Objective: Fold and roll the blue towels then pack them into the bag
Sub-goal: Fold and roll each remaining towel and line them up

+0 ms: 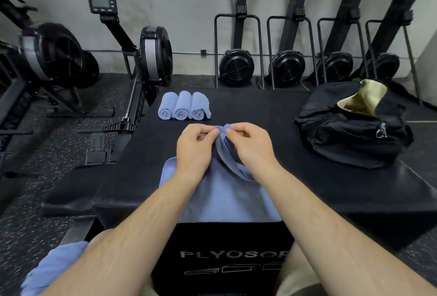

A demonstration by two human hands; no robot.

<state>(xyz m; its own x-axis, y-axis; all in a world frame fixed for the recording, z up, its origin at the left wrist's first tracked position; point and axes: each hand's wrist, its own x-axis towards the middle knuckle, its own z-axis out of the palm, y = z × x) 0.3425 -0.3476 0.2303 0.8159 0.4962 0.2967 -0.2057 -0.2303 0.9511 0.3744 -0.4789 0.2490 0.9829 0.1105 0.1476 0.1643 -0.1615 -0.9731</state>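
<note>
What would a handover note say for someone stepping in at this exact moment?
Left hand and right hand: both pinch one raised corner of the flat blue cloth towel on the black padded box.
Done: three rolled blue towels side by side at the far edge.
Open black duffel bag on the right; nothing visibly packed.
Left: fold and roll this towel, the loose blue towel on the lap, then pack.

A gym: rowing machines (151, 57), plyo box (236, 260), probably rubber flooring (28, 224).

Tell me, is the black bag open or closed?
Open. The black duffel bag gapes at the top, showing its tan lining. No towels show inside it; three rolled blue towels lie outside it.
</note>
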